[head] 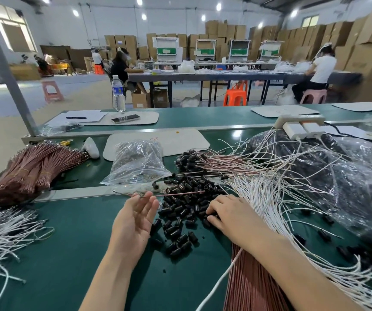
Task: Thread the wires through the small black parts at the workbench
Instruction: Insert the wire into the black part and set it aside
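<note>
One thin pink wire (180,193) lay nearly left to right across the far edge of the pile, and that was the piece to watch. Its near end sat at the tips of the left hand (135,217) and its far end pointed right over the black parts (180,212). That hand was turned palm-in with its fingers (151,203) straight and released. Whether the wire rested on them or merely passed behind them, I could not tell. The parts were heaped on the green desk (68,254) squarely between the two hands. The right hand (230,213) was the nearer one, palm down on the pile's right edge with its fingers curled in among the pieces. Whether it had one pinched was hidden. By my reading, the next move needed a part brought up from the right and lined along the wire's axis to meet that free end. Further out were white wires (270,198) fanned to the right, a clear bag (135,162) behind the pile, and a banded pink bundle (30,171) far left.
</note>
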Demonstrator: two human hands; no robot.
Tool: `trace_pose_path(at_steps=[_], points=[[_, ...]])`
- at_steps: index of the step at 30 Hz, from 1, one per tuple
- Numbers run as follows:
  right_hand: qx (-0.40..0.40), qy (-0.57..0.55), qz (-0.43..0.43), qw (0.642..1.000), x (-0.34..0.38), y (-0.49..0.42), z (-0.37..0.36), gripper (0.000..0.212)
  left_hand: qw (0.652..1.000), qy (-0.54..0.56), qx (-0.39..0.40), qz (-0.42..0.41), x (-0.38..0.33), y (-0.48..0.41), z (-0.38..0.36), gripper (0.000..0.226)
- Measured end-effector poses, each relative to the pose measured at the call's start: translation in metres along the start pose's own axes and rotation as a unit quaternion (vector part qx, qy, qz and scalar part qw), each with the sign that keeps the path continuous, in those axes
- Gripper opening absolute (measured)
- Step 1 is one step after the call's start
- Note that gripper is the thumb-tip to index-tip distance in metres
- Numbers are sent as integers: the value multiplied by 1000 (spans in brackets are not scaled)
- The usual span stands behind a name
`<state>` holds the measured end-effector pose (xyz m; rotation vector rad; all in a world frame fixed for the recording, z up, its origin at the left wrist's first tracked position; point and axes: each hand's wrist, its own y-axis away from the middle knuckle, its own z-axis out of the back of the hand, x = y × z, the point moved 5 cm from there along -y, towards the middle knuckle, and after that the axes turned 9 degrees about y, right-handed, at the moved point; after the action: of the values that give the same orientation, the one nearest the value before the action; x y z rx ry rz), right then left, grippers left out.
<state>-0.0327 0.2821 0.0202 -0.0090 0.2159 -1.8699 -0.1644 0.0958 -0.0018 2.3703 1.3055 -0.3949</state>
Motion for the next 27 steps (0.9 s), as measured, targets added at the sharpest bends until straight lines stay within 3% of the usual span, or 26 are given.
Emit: trace_pose_path(at_steps=[9,12,14,16,17,18,20,21,22,23,24,27], points=[[-12,-5,20,1000,10,3,8,14,1000,-1,13,15,1,2,2,7],[-16,-21,18,999,10,3,6,30,1000,6,10,12,1,1,2,9],[-33,-85,-14,996,5,2,8,36,1000,13,6,10,1,0,3,9],[-53,-246,-79,965,-3,0,11,28,1000,19,-1,5,1,-1,3,9],[-61,-357,-118,925,-7,-2,11,22,1000,21,-8,1,2,-1,3,9],[-65,-484,-154,859,-8,-3,10,17,1000,22,-16,-4,2,-2,3,8],[-65,-728,-184,657,-1,-7,6,17,999,21,-29,-15,3,-2,3,9],[-63,-814,-182,548,4,-8,4,19,999,19,-33,-19,2,-3,3,9],[-59,-865,-179,465,9,-10,2,24,999,18,-36,-23,1,-3,3,9],[-51,-893,-176,410,14,-10,0,29,999,16,-39,-26,1,-4,3,9],[-44,-908,-174,378,18,-10,-2,32,999,12,-41,-28,1,-4,3,9],[-35,-922,-175,345,25,-8,-8,36,998,-5,-47,-36,1,-5,4,8]])
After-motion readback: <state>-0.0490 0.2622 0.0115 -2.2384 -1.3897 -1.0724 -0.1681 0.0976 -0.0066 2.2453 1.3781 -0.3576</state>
